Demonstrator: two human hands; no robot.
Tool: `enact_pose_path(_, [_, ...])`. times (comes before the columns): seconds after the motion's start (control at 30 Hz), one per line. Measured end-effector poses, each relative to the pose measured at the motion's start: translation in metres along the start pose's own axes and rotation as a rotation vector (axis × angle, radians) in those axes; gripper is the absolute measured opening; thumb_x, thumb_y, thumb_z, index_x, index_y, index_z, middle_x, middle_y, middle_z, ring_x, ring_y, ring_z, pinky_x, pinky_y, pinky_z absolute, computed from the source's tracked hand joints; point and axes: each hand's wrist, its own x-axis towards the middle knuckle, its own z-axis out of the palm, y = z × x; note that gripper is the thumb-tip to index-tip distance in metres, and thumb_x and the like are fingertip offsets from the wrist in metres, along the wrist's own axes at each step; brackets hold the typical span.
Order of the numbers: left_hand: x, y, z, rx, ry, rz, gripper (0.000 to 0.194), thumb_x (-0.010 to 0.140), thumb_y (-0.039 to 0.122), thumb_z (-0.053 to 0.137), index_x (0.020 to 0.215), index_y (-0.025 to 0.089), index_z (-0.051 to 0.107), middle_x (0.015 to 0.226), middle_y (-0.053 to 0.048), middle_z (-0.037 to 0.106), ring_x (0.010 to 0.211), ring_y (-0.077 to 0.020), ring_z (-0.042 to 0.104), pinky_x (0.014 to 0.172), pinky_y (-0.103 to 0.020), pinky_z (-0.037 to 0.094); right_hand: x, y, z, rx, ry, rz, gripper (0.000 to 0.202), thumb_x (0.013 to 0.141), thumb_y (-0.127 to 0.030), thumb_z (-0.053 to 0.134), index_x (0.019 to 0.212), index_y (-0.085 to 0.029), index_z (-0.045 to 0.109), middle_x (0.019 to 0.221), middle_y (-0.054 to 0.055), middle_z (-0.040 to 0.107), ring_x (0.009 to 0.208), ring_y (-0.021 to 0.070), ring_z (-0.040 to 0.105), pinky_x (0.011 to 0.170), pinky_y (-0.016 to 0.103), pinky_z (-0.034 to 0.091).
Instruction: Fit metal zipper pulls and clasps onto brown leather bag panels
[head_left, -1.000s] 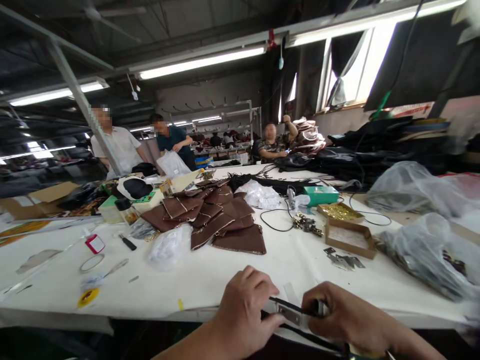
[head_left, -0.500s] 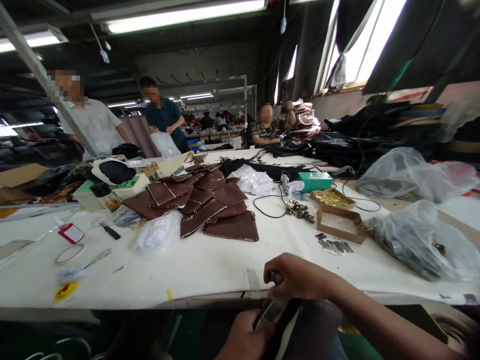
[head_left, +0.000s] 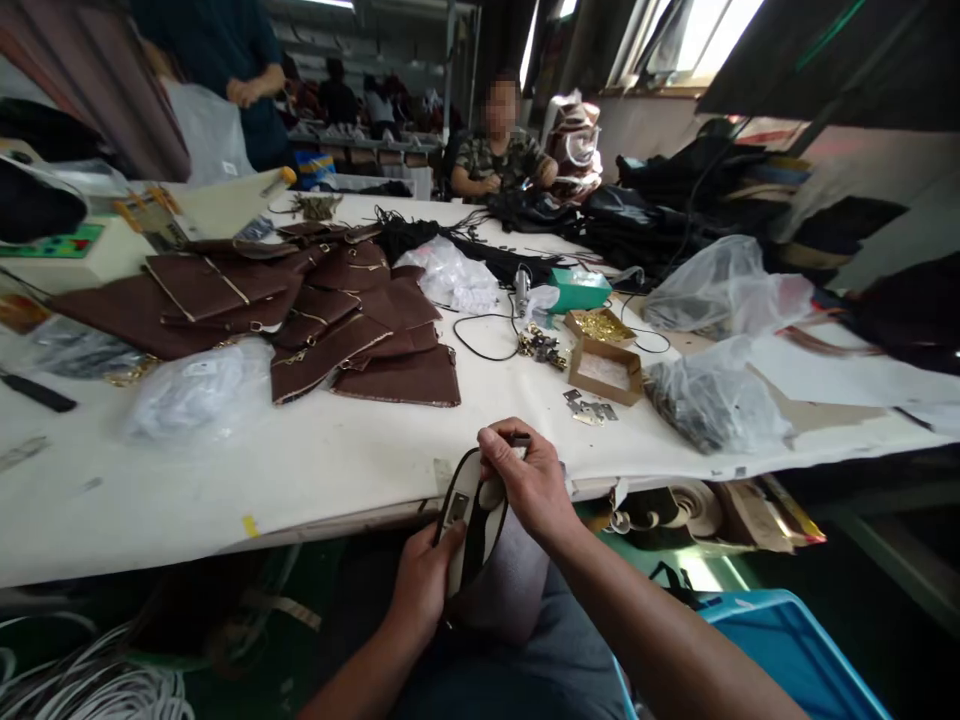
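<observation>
A dark brown leather bag piece (head_left: 514,580) with a pale inner side and dark edging rests over my lap at the table edge. My left hand (head_left: 424,580) is closed on its near left side, the thumb by a small metal plate (head_left: 456,508) that lies against the pale side. With bent fingers my right hand (head_left: 529,485) pinches the upper edge, where a small dark part sticks out beyond the fingertips. Loose metal plates (head_left: 591,408) lie on the white table (head_left: 360,470) beyond my right hand.
Brown leather pouches (head_left: 397,375) are piled left of centre beside a plastic bag (head_left: 202,390). Open cardboard boxes (head_left: 606,372), a green box (head_left: 581,290) and clear bags (head_left: 712,395) stand right. A blue crate (head_left: 795,640) is low right. A person in camouflage (head_left: 499,150) sits opposite.
The view has tilted down and swung. My hands have risen, and the leather piece now shows opened with its pale side up. My right hand has turned from a fist-like grip to a pinch.
</observation>
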Motion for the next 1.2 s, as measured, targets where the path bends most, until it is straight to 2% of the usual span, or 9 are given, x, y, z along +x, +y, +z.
enact_pose_path(0.1, [0.001,-0.004,0.003,-0.128,0.008,-0.064,0.051,0.077,0.064,0.083,0.094,0.015,0.080,0.078,-0.005,0.079,0.071,-0.0262,0.071,0.072,-0.035,0.054,-0.004,0.018,-0.006,-0.016,0.113,-0.049,0.038,0.094,-0.056,0.076,0.085,-0.020,0.068,0.065,-0.001,0.065,0.060,0.0156,0.060,0.060,0.027,0.047])
enact_pose_path(0.23, [0.002,0.003,0.011,-0.228,0.039,-0.093,0.053,0.071,0.064,0.088,0.088,0.015,0.079,0.072,-0.005,0.077,0.066,-0.0241,0.070,0.066,-0.032,0.052,0.000,0.033,-0.001,0.012,0.156,-0.104,0.034,0.099,-0.052,0.072,0.086,-0.020,0.067,0.069,-0.001,0.067,0.067,0.0159,0.062,0.069,0.029,0.049])
enact_pose_path(0.4, [0.004,0.014,0.015,-0.261,0.076,-0.129,0.054,0.064,0.064,0.092,0.079,0.014,0.078,0.064,-0.005,0.073,0.061,-0.0234,0.068,0.061,-0.031,0.050,0.017,0.040,0.007,0.119,0.167,-0.040,0.035,0.101,-0.052,0.069,0.084,-0.021,0.063,0.067,-0.002,0.064,0.063,0.0146,0.060,0.069,0.028,0.050])
enact_pose_path(0.57, [0.003,0.010,0.018,-0.271,0.097,-0.168,0.052,0.066,0.061,0.092,0.080,0.014,0.079,0.066,-0.005,0.074,0.060,-0.0228,0.068,0.058,-0.030,0.049,0.030,0.050,0.011,0.281,0.210,0.038,0.039,0.097,-0.056,0.071,0.084,-0.022,0.058,0.068,-0.003,0.061,0.057,0.0132,0.059,0.058,0.026,0.048])
enact_pose_path(0.7, [-0.001,0.003,0.019,-0.282,0.114,-0.205,0.048,0.067,0.058,0.093,0.081,0.014,0.079,0.068,-0.005,0.075,0.060,-0.0217,0.067,0.059,-0.029,0.049,0.023,0.055,0.011,0.253,0.142,0.062,0.037,0.098,-0.054,0.072,0.084,-0.022,0.059,0.068,-0.004,0.061,0.059,0.0136,0.061,0.061,0.027,0.051])
enact_pose_path(0.9, [0.004,0.000,0.020,-0.311,0.124,-0.212,0.046,0.070,0.055,0.092,0.081,0.013,0.078,0.066,-0.005,0.075,0.059,-0.0208,0.066,0.058,-0.028,0.048,0.015,0.055,0.007,0.194,0.090,-0.003,0.032,0.100,-0.050,0.070,0.086,-0.021,0.062,0.071,-0.002,0.066,0.062,0.0146,0.063,0.064,0.028,0.053])
enact_pose_path(1.1, [0.007,0.001,0.021,-0.311,0.137,-0.205,0.047,0.072,0.054,0.090,0.091,0.012,0.080,0.075,-0.007,0.078,0.064,-0.0225,0.069,0.066,-0.032,0.053,0.021,0.059,0.006,0.217,0.136,0.038,0.033,0.101,-0.050,0.069,0.086,-0.022,0.058,0.072,-0.003,0.066,0.059,0.0136,0.063,0.061,0.027,0.051])
enact_pose_path(1.2, [0.007,0.000,0.022,-0.296,0.155,-0.200,0.044,0.070,0.053,0.090,0.086,0.013,0.079,0.071,-0.005,0.076,0.064,-0.0218,0.068,0.065,-0.031,0.051,0.013,0.057,0.009,0.186,0.064,-0.007,0.031,0.102,-0.046,0.070,0.085,-0.022,0.059,0.072,-0.003,0.067,0.058,0.0141,0.063,0.059,0.028,0.049])
